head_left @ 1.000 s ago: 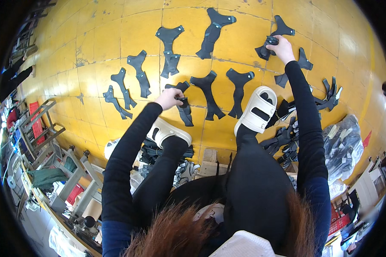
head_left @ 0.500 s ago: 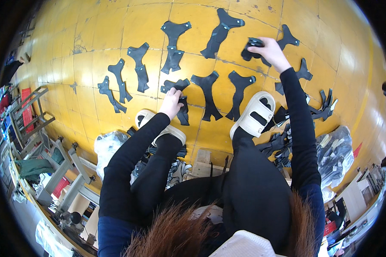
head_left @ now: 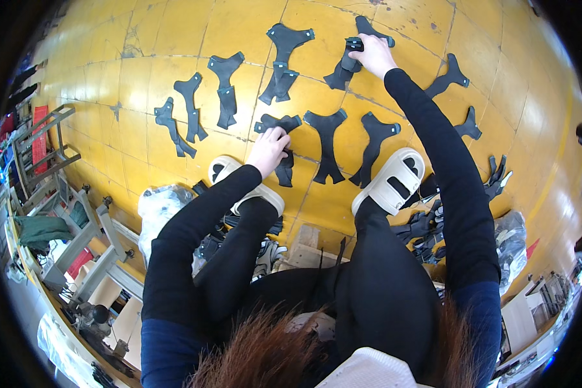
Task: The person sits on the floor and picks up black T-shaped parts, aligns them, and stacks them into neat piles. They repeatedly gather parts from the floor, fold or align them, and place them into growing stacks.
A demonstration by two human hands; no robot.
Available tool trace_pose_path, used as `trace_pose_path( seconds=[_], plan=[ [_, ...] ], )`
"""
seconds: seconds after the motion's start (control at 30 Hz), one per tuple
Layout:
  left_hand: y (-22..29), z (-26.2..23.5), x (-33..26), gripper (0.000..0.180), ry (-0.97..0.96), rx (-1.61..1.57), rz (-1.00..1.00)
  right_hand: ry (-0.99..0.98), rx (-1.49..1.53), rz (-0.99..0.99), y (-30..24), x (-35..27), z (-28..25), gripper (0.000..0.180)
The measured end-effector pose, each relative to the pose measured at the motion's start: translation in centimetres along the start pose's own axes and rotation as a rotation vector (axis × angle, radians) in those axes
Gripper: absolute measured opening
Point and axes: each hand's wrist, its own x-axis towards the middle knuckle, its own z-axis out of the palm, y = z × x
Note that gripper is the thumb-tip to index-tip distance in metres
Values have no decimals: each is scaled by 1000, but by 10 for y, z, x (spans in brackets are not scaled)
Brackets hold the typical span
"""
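Note:
Black Y-shaped fabric pieces with small pale tags lie in rows on the yellow tiled floor. My right hand [head_left: 374,55] is closed on a small folded black bundle [head_left: 353,46], held over the Y-shaped piece [head_left: 372,28] at the far side. Its fingers partly hide the bundle. Nearer, my left hand [head_left: 269,154] has its fingers curled at another black fabric piece [head_left: 280,123], whose lower part [head_left: 284,169] shows below the hand. Two more Y-shaped pieces, one in the middle [head_left: 326,141] and one to its right [head_left: 374,143], lie flat beside it.
Cream slippers [head_left: 394,182] are on my feet. A clear plastic bag [head_left: 164,208] sits on the left, another bag [head_left: 511,239] on the right. Loose black pieces [head_left: 421,226] are heaped by my right leg. A metal frame [head_left: 45,142] stands at far left.
My right hand has moved left with the black bundle, from beside the far Y-shaped piece to over it. The left hand stays at its piece, its fingers slightly shifted. The view has shifted a little.

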Motion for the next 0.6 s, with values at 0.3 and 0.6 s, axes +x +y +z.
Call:
trace_pose_path(
  seconds=[0.3, 0.6],
  plan=[
    [-45, -53, 45, 27, -105, -207, 96, 8, 110, -39, 0, -4, 8, 45],
    [-42, -52, 124, 31, 261, 138, -129, 99, 181, 26, 16, -9, 12, 44]
  ],
)
